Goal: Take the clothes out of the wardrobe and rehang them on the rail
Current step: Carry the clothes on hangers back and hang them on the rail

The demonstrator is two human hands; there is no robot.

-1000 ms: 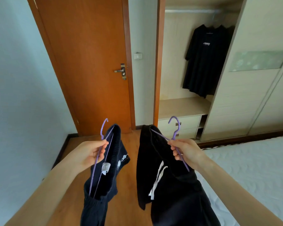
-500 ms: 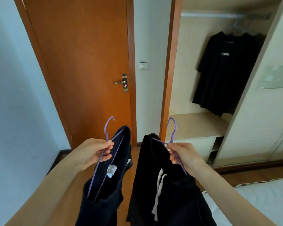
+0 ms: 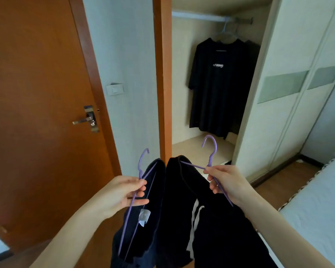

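Two hands are showing: the left hand (image 3: pixel 122 194) at seven o'clock and the right hand (image 3: pixel 228 182) at five. Each is gripping one purple hanger, the left hanger (image 3: pixel 141 171) and the right hanger (image 3: pixel 211 151). Two dark garments are hanging from them, the left garment (image 3: pixel 157 200) and the right garment (image 3: pixel 182 209). One black T-shirt (image 3: pixel 217 89) is hanging at one o'clock from one rail (image 3: pixel 197 16).

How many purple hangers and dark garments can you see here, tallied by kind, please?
Purple hangers: 2, the left purple hanger and the right purple hanger.
Dark garments held on them: 2, the navy garment and the black garment.
Black T-shirt on the rail: 1 plainly visible.
Total: 5.
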